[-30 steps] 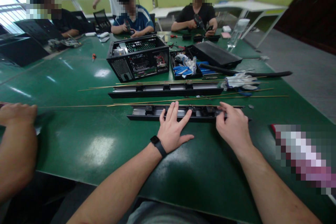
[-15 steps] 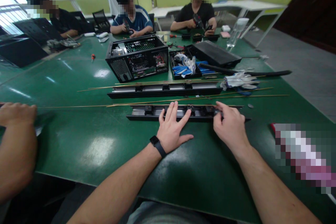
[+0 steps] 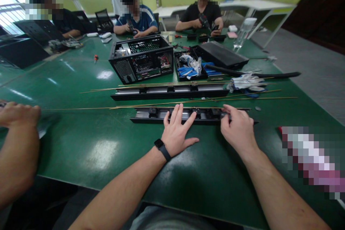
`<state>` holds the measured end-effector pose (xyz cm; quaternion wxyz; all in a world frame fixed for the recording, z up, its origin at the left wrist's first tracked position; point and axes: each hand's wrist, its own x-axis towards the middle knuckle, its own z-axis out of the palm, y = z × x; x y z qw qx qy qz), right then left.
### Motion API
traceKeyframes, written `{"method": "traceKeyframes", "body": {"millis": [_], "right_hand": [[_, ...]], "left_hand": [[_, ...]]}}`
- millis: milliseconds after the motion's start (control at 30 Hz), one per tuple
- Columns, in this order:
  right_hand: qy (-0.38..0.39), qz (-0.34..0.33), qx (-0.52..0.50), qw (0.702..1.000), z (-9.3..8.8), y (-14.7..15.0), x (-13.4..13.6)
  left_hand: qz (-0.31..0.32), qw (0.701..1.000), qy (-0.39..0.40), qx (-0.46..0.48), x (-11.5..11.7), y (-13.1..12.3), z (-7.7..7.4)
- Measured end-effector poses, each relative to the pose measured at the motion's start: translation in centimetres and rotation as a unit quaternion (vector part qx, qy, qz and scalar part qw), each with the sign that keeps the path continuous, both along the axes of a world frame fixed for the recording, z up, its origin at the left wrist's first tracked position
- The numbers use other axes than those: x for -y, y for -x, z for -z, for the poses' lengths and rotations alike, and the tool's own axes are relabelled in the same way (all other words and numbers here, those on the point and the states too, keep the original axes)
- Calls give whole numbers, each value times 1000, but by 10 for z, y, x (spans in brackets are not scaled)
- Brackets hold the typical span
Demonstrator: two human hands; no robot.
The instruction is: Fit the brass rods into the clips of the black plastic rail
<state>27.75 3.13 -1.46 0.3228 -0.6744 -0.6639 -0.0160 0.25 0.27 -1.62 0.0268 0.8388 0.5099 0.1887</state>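
My left hand, with a black watch at its wrist, lies with fingers spread over the middle of the nearer black rail. My right hand is at the right end of that rail, fingers curled with thumb and forefinger close together; what they hold, if anything, is hidden. Black blocks sit in the rail's channel. Thin brass-coloured rods run just behind it. A second black rail lies farther back, with more rods along it.
An open computer case and a tray of gloves stand behind the rails. More gloves lie right, below a black tube. A co-worker's hand is at far left. Other people sit across the green table.
My right hand has shifted very slightly to the right. My left hand stays in place. The co-worker's hand at the far left has moved a little up and to the right.
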Motion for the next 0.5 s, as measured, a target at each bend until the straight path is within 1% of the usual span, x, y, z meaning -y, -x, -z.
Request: {"method": "traceKeyframes", "body": {"millis": [367,500], "right_hand": [[6,4,7,1000,-1,-1,0],[-4,8,3,1000,0,-1,0]], "left_hand": [[-1,1000,10,-10,1,-1,-3],[1,1000,15,-11,0,-1,-4]]}}
